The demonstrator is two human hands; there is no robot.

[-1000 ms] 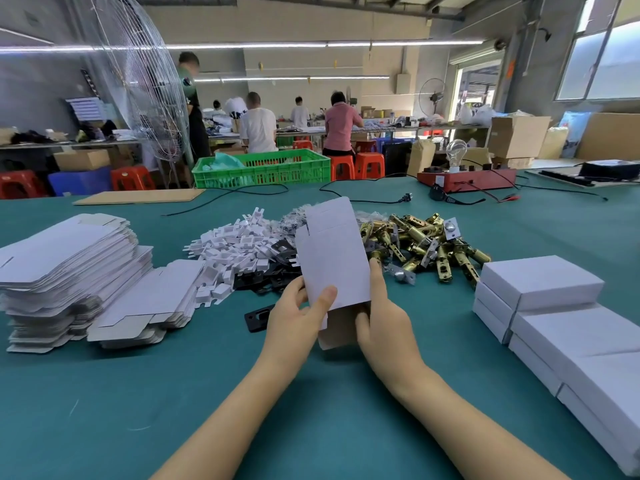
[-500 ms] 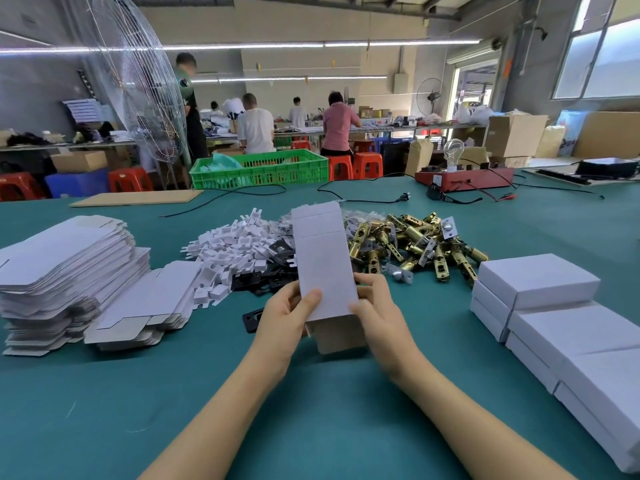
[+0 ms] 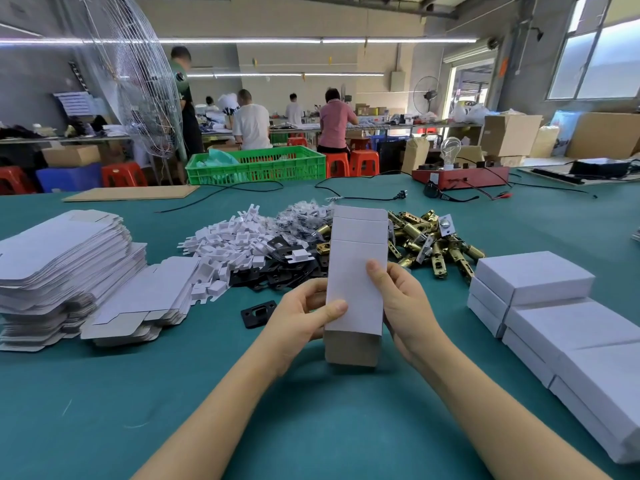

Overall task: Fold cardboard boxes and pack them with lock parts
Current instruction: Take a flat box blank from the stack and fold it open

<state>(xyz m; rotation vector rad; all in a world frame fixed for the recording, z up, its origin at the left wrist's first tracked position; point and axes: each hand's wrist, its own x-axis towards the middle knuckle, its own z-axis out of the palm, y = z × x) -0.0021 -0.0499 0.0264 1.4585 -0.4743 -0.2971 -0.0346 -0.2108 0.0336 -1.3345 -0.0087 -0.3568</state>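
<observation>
A white cardboard box [image 3: 356, 271] stands upright between my hands above the green table, its top flap raised and its brown lower end facing me. My left hand [image 3: 298, 313] grips its left side with the thumb across the front. My right hand [image 3: 401, 299] grips the right side, thumb on the front face. Behind it lie brass latch bolts [image 3: 433, 244], black plates [image 3: 277, 268] and white plastic pieces [image 3: 228, 244]. Flat unfolded boxes [image 3: 62, 258] are stacked at the left.
Closed white boxes [image 3: 533, 278] are stacked along the right. A single black plate [image 3: 258, 313] lies near my left hand. A green crate [image 3: 256, 166], a brown board [image 3: 131, 192], cables and a red lamp tester [image 3: 460, 176] sit at the table's far side. People work at benches beyond.
The box has turned from tilted to upright and squared up, and it has come slightly nearer. Both hands shifted their hold along its sides.
</observation>
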